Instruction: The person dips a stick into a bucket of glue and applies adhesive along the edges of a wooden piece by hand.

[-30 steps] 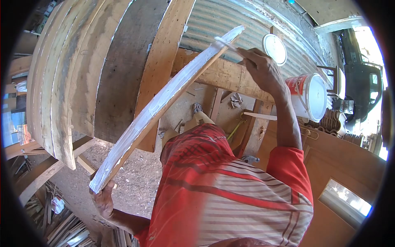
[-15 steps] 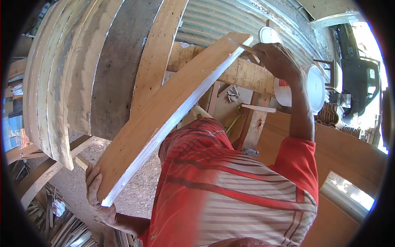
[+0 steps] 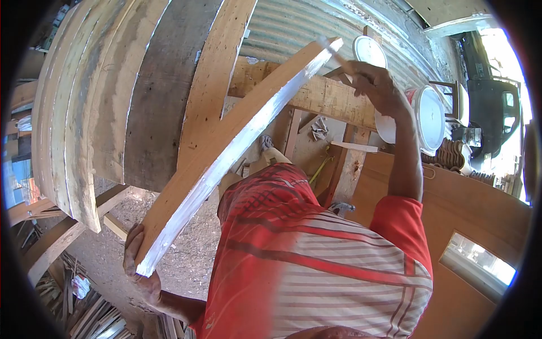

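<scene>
A long wooden board (image 3: 206, 148) slants across the view, its narrow edge coated with wet-looking white glue or paint. My left hand (image 3: 138, 265) cups the board's lower end, fingers wrapped around it. At the far upper end, my right hand (image 3: 375, 85) grips a thin stick (image 3: 340, 56), blurred by motion. The stick's tip lies at the board's upper end, by the white-coated edge. Behind the board, a row of wide planks (image 3: 164, 96) is lined up, with white along several seams.
White buckets (image 3: 432, 121) stand beyond my right arm, near a round white lid (image 3: 370, 52). A hammer (image 3: 341, 208) lies beside a brown panel (image 3: 395, 186). Wood scraps (image 3: 96, 316) are piled at lower left. Corrugated metal sheet (image 3: 305, 34) lies at the back.
The board has rolled slightly, so more of its white edge faces me. My right hand and stick have shifted slightly; the white coating looks broader along the edge.
</scene>
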